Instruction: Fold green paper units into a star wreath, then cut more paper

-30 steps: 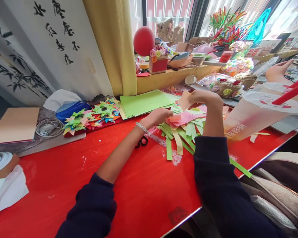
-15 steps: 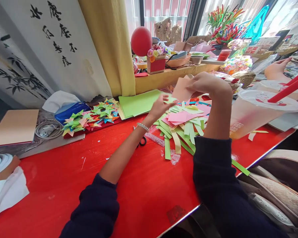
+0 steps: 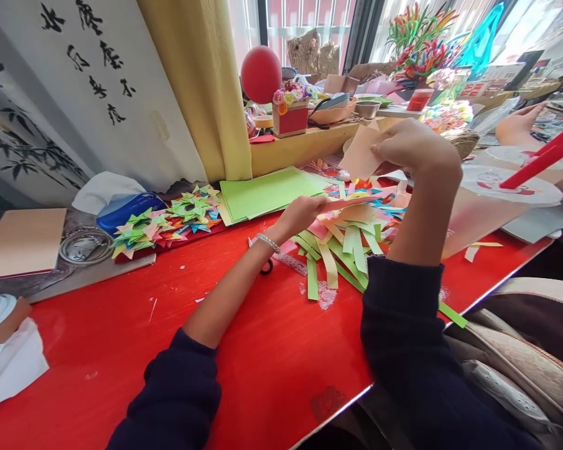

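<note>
A pink paper strip [image 3: 356, 201] is pinched in my left hand [image 3: 303, 217], just above the pile of cut paper strips [image 3: 351, 247]. My right hand [image 3: 413, 147] is raised over the back of the pile, its fingers closed on a peach paper sheet [image 3: 360, 153]. Green paper sheets [image 3: 267, 194] lie behind my left hand. Partly hidden by my left forearm are scissors [image 3: 266, 267], and a clear ruler [image 3: 291, 262] lies beside them.
Folded paper stars [image 3: 169, 222] and a blue tissue pack [image 3: 129, 211] are at the left. A plastic cup with a red straw [image 3: 511, 187] stands to the right of my right forearm. Another person's hand [image 3: 518, 128] shows at the far right.
My left hand has closed on the pink strip, lifting it off the pile. My right hand has moved a little right with the peach sheet. The view has shifted slightly.
</note>
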A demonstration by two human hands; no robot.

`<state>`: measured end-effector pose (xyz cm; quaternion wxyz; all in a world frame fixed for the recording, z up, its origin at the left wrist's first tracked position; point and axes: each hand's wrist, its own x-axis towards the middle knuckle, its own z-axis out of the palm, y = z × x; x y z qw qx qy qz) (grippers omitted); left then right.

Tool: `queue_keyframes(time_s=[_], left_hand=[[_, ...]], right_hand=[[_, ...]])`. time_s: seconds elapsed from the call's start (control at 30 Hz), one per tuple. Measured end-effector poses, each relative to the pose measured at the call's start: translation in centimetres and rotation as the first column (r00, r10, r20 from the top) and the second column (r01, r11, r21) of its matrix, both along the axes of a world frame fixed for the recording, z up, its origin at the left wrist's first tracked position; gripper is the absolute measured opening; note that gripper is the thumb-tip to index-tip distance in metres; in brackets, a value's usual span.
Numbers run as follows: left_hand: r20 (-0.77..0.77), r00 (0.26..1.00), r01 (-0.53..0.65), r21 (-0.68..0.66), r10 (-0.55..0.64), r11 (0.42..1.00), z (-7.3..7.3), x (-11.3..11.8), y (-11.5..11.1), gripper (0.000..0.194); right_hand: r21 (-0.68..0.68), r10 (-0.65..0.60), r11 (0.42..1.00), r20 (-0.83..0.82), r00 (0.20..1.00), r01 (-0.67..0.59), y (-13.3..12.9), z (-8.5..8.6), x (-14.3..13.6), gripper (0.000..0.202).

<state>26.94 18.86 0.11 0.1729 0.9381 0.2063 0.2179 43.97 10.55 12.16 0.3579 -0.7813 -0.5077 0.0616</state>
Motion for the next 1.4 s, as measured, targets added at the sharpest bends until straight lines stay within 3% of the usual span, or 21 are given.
queue_keyframes(time_s=[0.07,0.17,0.23,0.43,0.53,0.63,0.77,0.83,0.9,1.0,1.1,1.17,1.2,1.3,1.4], left_hand=[[-0.012,0.999,0.033,-0.023,-0.033,0.999,0.4,-0.3,0.0,0.033],[-0.114,0.976,0.176,-0.105,-0.188,0.979,0.7,-1.1,-0.1,0.027],[-0.168,0.949,0.240,-0.155,-0.265,0.958,0.4,-1.5,0.0,0.033],[-0.193,0.953,0.214,-0.110,-0.232,0.971,-1.5,-1.2,0.3,0.064],[-0.176,0.968,0.172,-0.054,-0.179,0.984,-2.1,-0.7,0.3,0.043],[-0.076,0.994,0.081,0.003,-0.081,0.997,-1.9,-0.8,0.7,0.026],[0.145,0.986,-0.094,0.061,0.084,0.994,-0.2,-1.8,1.8,0.026],[0.296,0.945,-0.163,0.064,0.138,0.984,1.0,-2.4,2.1,0.030],[0.510,0.849,-0.181,0.039,0.137,0.983,2.1,-2.9,2.1,0.032],[0.729,0.684,-0.137,0.102,0.019,0.985,3.3,-3.3,2.1,0.028],[0.676,0.732,-0.137,0.271,-0.087,0.953,3.9,-3.7,2.4,0.031],[0.620,0.782,-0.173,0.318,-0.066,0.932,4.1,-4.1,2.6,0.031],[0.605,0.795,-0.197,0.320,-0.041,0.927,4.2,-4.3,2.7,0.030],[0.593,0.805,-0.236,0.290,0.019,0.927,4.7,-5.0,2.7,0.027],[0.596,0.802,-0.246,0.263,0.044,0.933,5.3,-6.0,2.8,0.028]], right_hand=[[-0.075,-0.049,0.996,0.014,0.999,0.049,-0.4,0.1,-0.2,0.016],[-0.140,-0.064,0.988,0.037,0.997,0.068,-0.8,0.3,-0.5,0.017],[-0.153,-0.068,0.986,0.031,0.997,0.072,-0.8,0.4,-0.5,0.017],[-0.177,-0.074,0.981,0.030,0.997,0.078,-0.7,0.3,-0.3,0.018],[-0.202,-0.088,0.975,0.035,0.996,0.093,-0.9,0.3,-0.3,0.020],[-0.222,-0.098,0.970,0.022,0.995,0.101,-0.9,0.4,0.0,0.023],[-0.186,-0.122,0.977,-0.061,0.991,0.108,-0.2,0.0,0.9,0.024],[-0.160,-0.092,0.985,-0.130,0.987,0.071,0.3,-0.5,0.8,0.025],[-0.140,0.010,0.989,-0.227,0.974,-0.043,0.9,-1.1,0.0,0.022],[-0.060,0.246,0.954,-0.397,0.884,-0.292,1.8,-1.7,-1.7,0.017],[0.179,0.496,0.849,-0.592,0.635,-0.496,2.6,-1.8,-3.1,0.026],[0.318,0.598,0.774,-0.651,0.467,-0.548,2.8,-1.6,-3.6,0.034],[0.346,0.623,0.749,-0.656,0.425,-0.565,2.8,-1.4,-3.8,0.037],[0.372,0.678,0.688,-0.637,0.368,-0.623,2.8,-1.2,-4.3,0.029],[0.352,0.683,0.677,-0.629,0.372,-0.647,3.1,-1.2,-5.2,0.010]])
